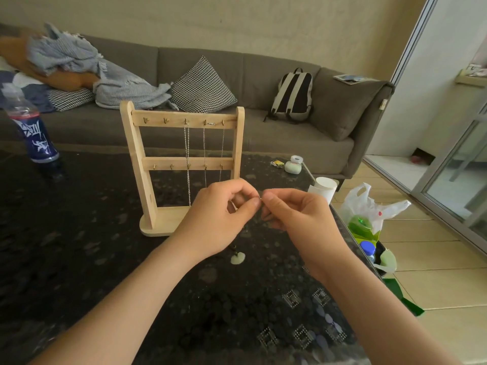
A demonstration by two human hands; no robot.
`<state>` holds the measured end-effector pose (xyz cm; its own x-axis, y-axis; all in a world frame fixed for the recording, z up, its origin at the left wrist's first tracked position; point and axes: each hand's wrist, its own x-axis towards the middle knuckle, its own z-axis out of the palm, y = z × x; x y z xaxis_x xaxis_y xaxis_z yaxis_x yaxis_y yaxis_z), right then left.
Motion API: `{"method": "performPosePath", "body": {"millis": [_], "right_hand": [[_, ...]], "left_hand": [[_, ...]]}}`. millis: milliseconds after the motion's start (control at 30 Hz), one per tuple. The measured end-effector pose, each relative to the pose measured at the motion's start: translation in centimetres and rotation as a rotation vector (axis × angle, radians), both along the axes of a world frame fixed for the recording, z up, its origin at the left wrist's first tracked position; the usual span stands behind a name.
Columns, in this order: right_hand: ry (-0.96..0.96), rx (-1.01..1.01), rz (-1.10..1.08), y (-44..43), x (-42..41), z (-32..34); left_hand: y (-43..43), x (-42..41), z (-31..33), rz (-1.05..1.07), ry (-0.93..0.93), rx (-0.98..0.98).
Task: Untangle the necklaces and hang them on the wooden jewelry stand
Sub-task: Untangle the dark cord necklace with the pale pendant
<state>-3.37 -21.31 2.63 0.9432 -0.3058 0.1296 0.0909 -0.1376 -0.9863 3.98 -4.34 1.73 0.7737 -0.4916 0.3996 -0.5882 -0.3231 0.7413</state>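
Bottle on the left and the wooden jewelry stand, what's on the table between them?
Nothing: in the head view, only bare dark patterned table shows between the bottle and the wooden jewelry stand.

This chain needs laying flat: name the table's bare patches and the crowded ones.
Bare: the table's left stretch between bottle and wooden jewelry stand, down to the near edge; also the near middle below the pale pendant. Crowded: the far right corner with paper cup and white case, and where left hand and right hand pinch the necklace.
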Motion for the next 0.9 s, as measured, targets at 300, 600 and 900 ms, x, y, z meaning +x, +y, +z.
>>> {"method": "performPosePath", "body": {"millis": [300,600,900], "right_hand": [[0.206,-0.107,0.055,0.48,0.09,0.13],[0.137,-0.172,0.041,0.12,-0.01,-0.06],[0.021,-0.267,0.041,0.06,-0.24,0.11]], "left_hand": [[-0.10,-0.23,-0.13,0.040,-0.133,0.025],[0.01,-0.36,-0.05,0.049,-0.174,0.113],[-0.17,-0.37,-0.31,0.040,-0.158,0.149]]}}
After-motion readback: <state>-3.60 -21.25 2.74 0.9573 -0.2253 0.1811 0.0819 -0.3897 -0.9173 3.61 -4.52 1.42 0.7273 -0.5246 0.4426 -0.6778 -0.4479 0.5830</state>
